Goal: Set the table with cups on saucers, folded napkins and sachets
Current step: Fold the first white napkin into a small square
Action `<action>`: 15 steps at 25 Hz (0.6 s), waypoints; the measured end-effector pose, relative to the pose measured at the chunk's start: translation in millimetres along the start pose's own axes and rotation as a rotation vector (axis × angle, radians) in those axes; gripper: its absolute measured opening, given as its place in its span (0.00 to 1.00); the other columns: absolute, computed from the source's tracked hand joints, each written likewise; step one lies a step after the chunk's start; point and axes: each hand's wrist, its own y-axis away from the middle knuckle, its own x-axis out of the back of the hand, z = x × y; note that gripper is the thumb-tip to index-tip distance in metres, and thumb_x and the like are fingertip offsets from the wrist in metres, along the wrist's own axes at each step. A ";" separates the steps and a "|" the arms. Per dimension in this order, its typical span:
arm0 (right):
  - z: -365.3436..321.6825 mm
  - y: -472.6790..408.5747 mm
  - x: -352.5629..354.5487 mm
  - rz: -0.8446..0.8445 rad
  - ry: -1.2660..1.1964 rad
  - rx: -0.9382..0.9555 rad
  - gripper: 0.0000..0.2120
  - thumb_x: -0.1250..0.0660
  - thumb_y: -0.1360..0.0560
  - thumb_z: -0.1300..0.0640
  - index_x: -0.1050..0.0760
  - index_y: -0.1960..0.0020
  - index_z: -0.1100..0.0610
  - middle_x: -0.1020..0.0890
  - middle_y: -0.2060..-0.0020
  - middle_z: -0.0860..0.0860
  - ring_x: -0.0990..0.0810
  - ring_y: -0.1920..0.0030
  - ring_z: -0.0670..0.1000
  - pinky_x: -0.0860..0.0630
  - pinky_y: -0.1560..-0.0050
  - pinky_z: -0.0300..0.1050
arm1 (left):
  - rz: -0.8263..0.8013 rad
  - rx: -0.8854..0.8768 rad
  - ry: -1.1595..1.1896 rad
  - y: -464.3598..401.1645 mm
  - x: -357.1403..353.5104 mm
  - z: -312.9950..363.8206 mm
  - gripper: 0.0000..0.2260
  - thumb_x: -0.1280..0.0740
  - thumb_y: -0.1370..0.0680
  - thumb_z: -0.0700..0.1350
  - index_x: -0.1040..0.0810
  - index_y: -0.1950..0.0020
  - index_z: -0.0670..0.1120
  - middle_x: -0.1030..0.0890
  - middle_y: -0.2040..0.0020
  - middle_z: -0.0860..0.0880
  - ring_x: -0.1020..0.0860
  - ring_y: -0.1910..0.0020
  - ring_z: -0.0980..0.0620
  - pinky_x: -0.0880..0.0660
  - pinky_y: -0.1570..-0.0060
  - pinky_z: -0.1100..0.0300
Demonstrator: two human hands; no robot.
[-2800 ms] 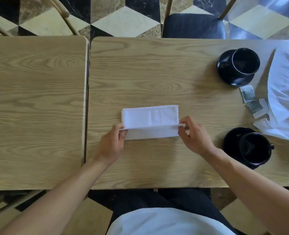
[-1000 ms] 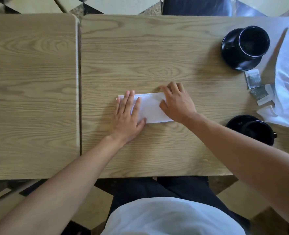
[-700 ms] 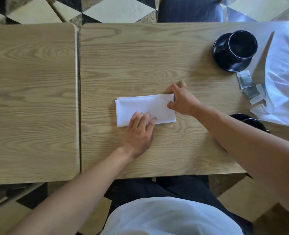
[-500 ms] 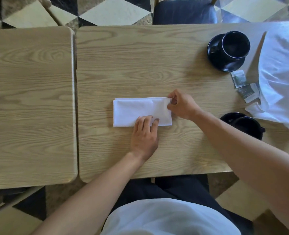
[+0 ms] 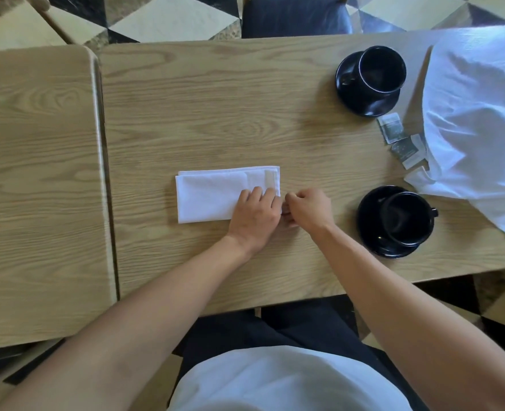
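White folded napkin (image 5: 212, 197), long axis left-right; left hand (image 5: 254, 218) flat on it, right hand (image 5: 307, 209) pinching its end.

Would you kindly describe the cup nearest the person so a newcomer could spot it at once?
Start at the larger wooden table and go to its right part, below the crumpled white cloth. The near cup is black, on a black saucer; unlike the far cup, its handle points right.

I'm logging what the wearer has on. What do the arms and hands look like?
Both forearms are bare, with no sleeves in view. The left hand and right hand wear no gloves, and no rings, watch or bracelets show. A white top and dark trousers show below.
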 end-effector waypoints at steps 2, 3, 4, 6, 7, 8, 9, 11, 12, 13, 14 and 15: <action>4.1 0.1 2.1 -0.024 -0.070 -0.036 0.16 0.39 0.30 0.56 0.19 0.59 0.68 0.13 0.65 0.57 0.13 0.63 0.58 0.15 0.56 0.58 | -0.001 -0.016 0.008 -1.1 0.6 -0.3 0.09 0.24 0.29 0.46 0.21 0.62 0.44 0.21 0.63 0.46 0.24 0.65 0.44 0.26 0.64 0.51; 5.8 0.9 3.3 -0.048 -0.116 -0.052 0.15 0.39 0.30 0.57 0.19 0.59 0.66 0.13 0.64 0.56 0.13 0.63 0.57 0.15 0.57 0.54 | -0.002 -0.019 0.016 -1.0 0.8 -0.4 0.08 0.25 0.30 0.45 0.21 0.62 0.43 0.21 0.63 0.45 0.23 0.65 0.44 0.26 0.64 0.51; 5.9 2.4 4.6 -0.076 -0.179 -0.069 0.13 0.39 0.29 0.58 0.18 0.59 0.63 0.12 0.64 0.54 0.14 0.64 0.55 0.17 0.59 0.50 | -0.005 -0.019 0.021 -1.1 0.9 -0.3 0.07 0.26 0.30 0.45 0.21 0.61 0.43 0.21 0.63 0.45 0.23 0.64 0.44 0.27 0.64 0.51; 3.5 4.3 7.5 -0.119 -0.315 -0.114 0.11 0.39 0.27 0.60 0.19 0.57 0.60 0.13 0.64 0.54 0.17 0.68 0.52 0.23 0.65 0.44 | -0.015 -0.007 0.035 -3.3 0.8 -1.3 0.07 0.26 0.31 0.45 0.20 0.61 0.43 0.21 0.63 0.46 0.23 0.64 0.44 0.27 0.65 0.52; 1.8 4.8 8.7 -0.137 -0.373 -0.142 0.10 0.39 0.26 0.61 0.19 0.55 0.60 0.13 0.65 0.54 0.18 0.70 0.51 0.26 0.67 0.42 | -0.020 0.006 0.038 -4.8 0.5 -3.2 0.07 0.25 0.30 0.45 0.20 0.61 0.43 0.21 0.63 0.46 0.23 0.64 0.44 0.27 0.65 0.52; 0.3 5.5 9.5 -0.162 -0.413 -0.162 0.10 0.39 0.25 0.61 0.19 0.52 0.61 0.13 0.65 0.55 0.19 0.71 0.49 0.28 0.68 0.41 | -0.027 0.025 0.053 -5.9 0.8 -5.5 0.07 0.24 0.29 0.44 0.20 0.60 0.43 0.20 0.63 0.46 0.22 0.64 0.44 0.27 0.65 0.52; -1.8 6.9 9.4 -0.183 -0.442 -0.165 0.09 0.38 0.25 0.62 0.20 0.51 0.60 0.13 0.65 0.54 0.20 0.72 0.48 0.29 0.69 0.40 | -0.038 0.050 0.102 -6.4 1.6 -7.6 0.06 0.25 0.28 0.44 0.19 0.58 0.42 0.20 0.62 0.46 0.22 0.62 0.43 0.27 0.63 0.50; -5.1 10.2 9.5 -0.133 -0.413 -0.026 0.09 0.37 0.25 0.64 0.20 0.49 0.57 0.13 0.62 0.52 0.20 0.69 0.47 0.27 0.66 0.42 | -0.044 0.122 0.296 -7.6 6.3 -12.0 0.05 0.28 0.27 0.42 0.19 0.55 0.41 0.19 0.59 0.44 0.22 0.58 0.42 0.27 0.60 0.48; -5.2 11.3 11.1 -0.073 -0.289 0.157 0.13 0.36 0.27 0.67 0.20 0.47 0.55 0.14 0.56 0.51 0.20 0.62 0.47 0.25 0.59 0.41 | -0.027 0.175 0.403 -6.9 11.6 -14.4 0.05 0.29 0.28 0.40 0.20 0.54 0.41 0.20 0.59 0.45 0.22 0.58 0.43 0.27 0.59 0.49; -4.5 12.5 13.2 -0.016 -0.072 0.398 0.21 0.35 0.31 0.69 0.20 0.42 0.53 0.17 0.48 0.50 0.21 0.51 0.48 0.26 0.48 0.40 | 0.004 0.237 0.499 -5.6 18.8 -17.1 0.05 0.29 0.29 0.40 0.21 0.54 0.42 0.21 0.59 0.47 0.24 0.59 0.45 0.26 0.60 0.51; -3.7 13.8 15.3 0.000 0.173 0.641 0.28 0.34 0.34 0.70 0.22 0.37 0.52 0.22 0.39 0.50 0.26 0.40 0.51 0.30 0.37 0.41 | 0.031 0.292 0.581 -3.7 27.0 -20.6 0.05 0.29 0.28 0.40 0.22 0.54 0.43 0.22 0.59 0.49 0.25 0.59 0.49 0.26 0.60 0.53; -5.5 13.2 16.1 -0.015 0.382 0.834 0.31 0.32 0.35 0.69 0.23 0.34 0.51 0.27 0.32 0.51 0.33 0.32 0.55 0.36 0.29 0.45 | 0.046 0.321 0.648 -1.6 36.4 -25.5 0.05 0.30 0.28 0.41 0.23 0.53 0.45 0.23 0.59 0.52 0.26 0.59 0.52 0.26 0.61 0.54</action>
